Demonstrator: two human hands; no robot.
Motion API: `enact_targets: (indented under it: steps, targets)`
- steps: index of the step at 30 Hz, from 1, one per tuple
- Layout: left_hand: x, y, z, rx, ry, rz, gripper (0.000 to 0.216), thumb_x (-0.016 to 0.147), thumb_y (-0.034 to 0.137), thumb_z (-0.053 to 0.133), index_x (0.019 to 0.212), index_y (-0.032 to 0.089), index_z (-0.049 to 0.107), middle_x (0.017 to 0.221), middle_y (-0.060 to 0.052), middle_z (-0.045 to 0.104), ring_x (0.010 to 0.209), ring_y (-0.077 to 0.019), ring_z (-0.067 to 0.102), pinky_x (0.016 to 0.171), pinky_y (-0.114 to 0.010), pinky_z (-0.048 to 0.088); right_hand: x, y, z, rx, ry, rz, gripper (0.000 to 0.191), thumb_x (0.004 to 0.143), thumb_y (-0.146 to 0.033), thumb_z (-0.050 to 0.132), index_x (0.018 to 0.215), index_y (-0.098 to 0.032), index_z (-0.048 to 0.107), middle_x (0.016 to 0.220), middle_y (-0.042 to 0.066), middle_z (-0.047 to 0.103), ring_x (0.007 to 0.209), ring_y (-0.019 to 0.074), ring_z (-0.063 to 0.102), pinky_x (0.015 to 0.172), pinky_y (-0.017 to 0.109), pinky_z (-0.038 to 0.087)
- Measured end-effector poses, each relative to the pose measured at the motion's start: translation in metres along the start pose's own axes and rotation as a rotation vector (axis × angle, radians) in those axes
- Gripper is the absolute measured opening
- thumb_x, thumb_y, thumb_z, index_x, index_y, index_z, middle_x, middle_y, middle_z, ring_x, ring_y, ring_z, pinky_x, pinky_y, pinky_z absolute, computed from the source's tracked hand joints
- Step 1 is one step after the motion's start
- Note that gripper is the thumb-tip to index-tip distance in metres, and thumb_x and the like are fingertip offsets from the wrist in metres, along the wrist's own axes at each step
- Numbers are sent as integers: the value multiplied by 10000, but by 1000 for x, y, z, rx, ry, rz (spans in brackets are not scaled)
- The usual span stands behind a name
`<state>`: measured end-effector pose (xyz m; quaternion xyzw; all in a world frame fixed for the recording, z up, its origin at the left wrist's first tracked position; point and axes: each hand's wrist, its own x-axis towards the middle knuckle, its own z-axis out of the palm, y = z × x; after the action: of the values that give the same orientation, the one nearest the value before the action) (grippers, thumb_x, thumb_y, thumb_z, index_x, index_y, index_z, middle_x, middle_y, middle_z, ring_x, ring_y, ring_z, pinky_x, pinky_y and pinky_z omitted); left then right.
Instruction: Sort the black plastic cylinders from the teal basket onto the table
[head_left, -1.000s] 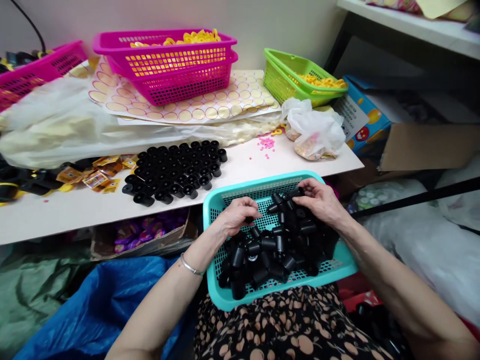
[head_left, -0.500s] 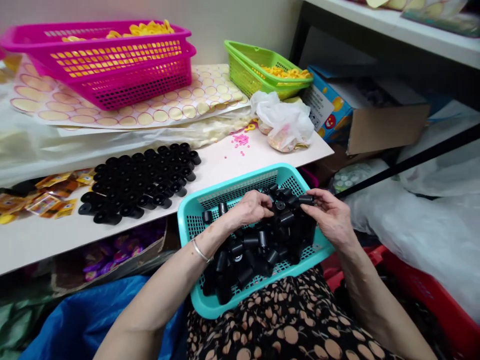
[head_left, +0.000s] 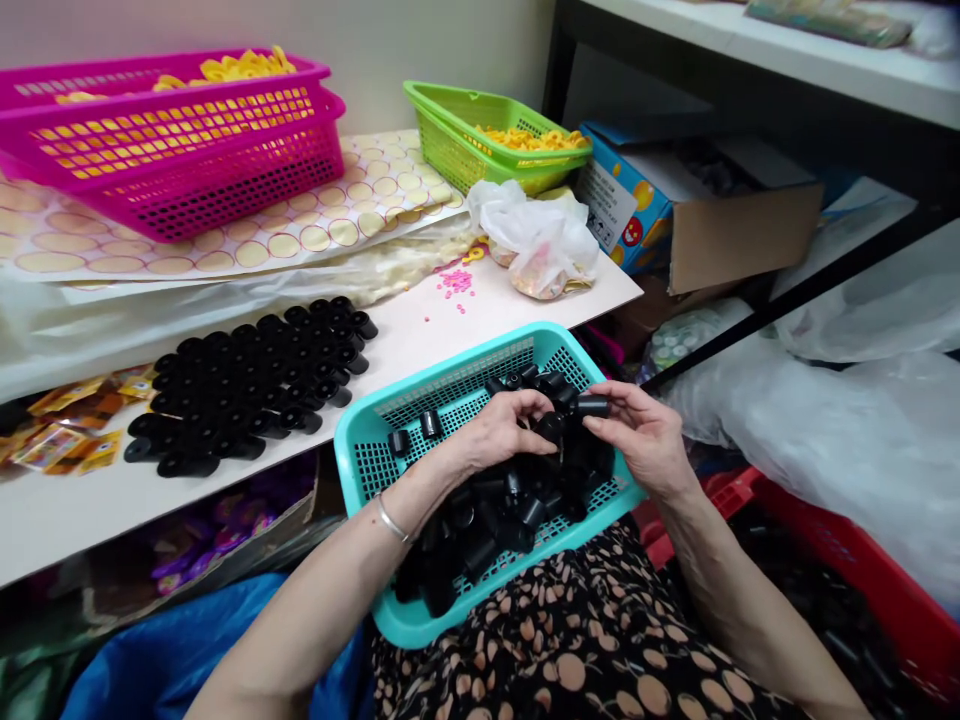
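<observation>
A teal basket (head_left: 367, 450) rests on my lap, holding a heap of several small black plastic cylinders (head_left: 495, 515). My left hand (head_left: 499, 432) hovers over the heap with fingers curled on a black cylinder (head_left: 550, 426). My right hand (head_left: 645, 437) pinches another black cylinder (head_left: 592, 406) at the fingertips, close to the left hand. A cluster of the same black cylinders (head_left: 247, 385) stands in rows on the white table (head_left: 420, 335) to the left.
Two stacked pink baskets (head_left: 180, 140) and a green basket (head_left: 487, 140) hold yellow pieces at the back. Sticker sheets (head_left: 322, 220), a white plastic bag (head_left: 536, 240), pink beads (head_left: 454, 282) and orange packets (head_left: 67, 430) lie on the table. A cardboard box (head_left: 712, 220) sits right.
The view has swung right, shifting everything leftward in frame. Both hands came closer together above the heap, each now gripping a black cylinder.
</observation>
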<state>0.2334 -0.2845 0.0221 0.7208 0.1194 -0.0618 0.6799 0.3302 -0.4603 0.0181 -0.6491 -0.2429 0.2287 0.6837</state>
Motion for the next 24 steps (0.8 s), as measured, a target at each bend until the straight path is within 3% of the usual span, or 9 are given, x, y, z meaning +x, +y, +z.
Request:
enact_targets:
  steps: [4,10,14,24]
  targets:
    - [-23,5,-4,-368,85,-27,439,604,205,755,1027,181,638,680,32,571,517,-59,450,518,-198,340,-7,-7,11,28,-63,-5,325,700,-169,725,1009,-205,629,941,22,666,842,130,640,783,249,532]
    - [-37,4,6,-944,313,-125,227,677,243,708,752,154,514,682,5,590,410,-48,465,407,-174,341,-17,-10,30,-73,-105,-131,343,747,-156,691,1068,-242,605,974,18,657,869,137,636,795,259,533]
    - [-41,7,15,-1075,382,-156,237,717,266,692,755,157,485,646,10,580,412,-58,487,393,-168,364,-18,-7,40,-207,-162,-227,343,764,-161,669,1090,-242,596,1050,40,629,944,176,619,876,332,510]
    - [-43,7,23,-1157,468,-151,261,673,207,736,770,156,499,669,39,555,419,-32,469,390,-161,355,-16,-2,47,-416,-113,-406,324,759,-180,653,1075,-232,608,1024,52,645,891,189,630,827,331,538]
